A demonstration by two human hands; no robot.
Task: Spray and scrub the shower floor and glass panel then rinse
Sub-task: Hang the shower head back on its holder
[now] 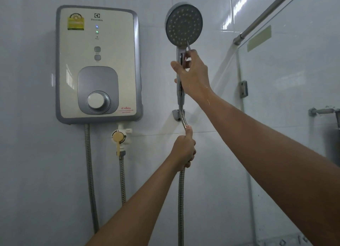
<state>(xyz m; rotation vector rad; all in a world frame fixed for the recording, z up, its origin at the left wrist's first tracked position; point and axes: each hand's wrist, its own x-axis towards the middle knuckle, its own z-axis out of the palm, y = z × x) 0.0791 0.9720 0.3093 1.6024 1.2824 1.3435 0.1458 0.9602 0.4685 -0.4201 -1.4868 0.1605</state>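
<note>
Both forearms stretch up from the lower edge toward the tiled wall. The right hand is closed around the handle of the shower head, which it holds just above the wall bracket. The left hand grips the metal hose lower down, probably to guide it while the head leaves or enters the bracket. The glass panel stands at the right. The shower floor is not in view.

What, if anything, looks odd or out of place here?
Only a yellowish strip of tape, stuck aslant near the top of the glass panel, looks out of place. Nothing seems damaged or spilled.
</note>
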